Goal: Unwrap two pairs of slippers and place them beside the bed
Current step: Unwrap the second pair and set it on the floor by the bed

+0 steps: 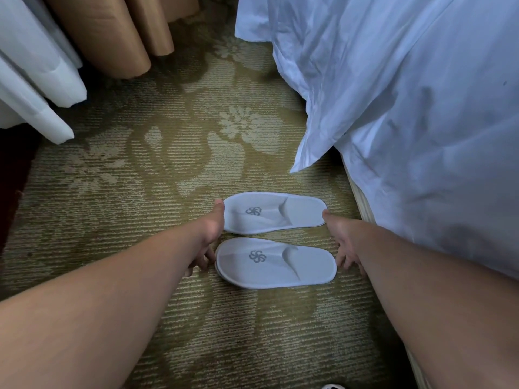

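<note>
Two white slippers with a grey swirl logo lie flat and side by side on the patterned carpet next to the bed: a far slipper (273, 213) and a near slipper (276, 263). Their toes point left. My left hand (209, 237) is spread at the toe ends, thumb on the far slipper's toe and fingers at the near one's toe. At the heel ends, my right hand (341, 242) is spread the same way, thumb touching the far slipper's heel and fingers beside the near one's heel. Neither hand grips anything. No wrapper or second pair is visible.
The white duvet (407, 108) hangs off the bed at the right, with the bed base edge (362, 203) just beyond the slippers. White and tan curtains (84, 37) hang at the upper left. Olive floral carpet (140, 178) covers the floor. A small white object (332, 386) peeks in at the bottom edge.
</note>
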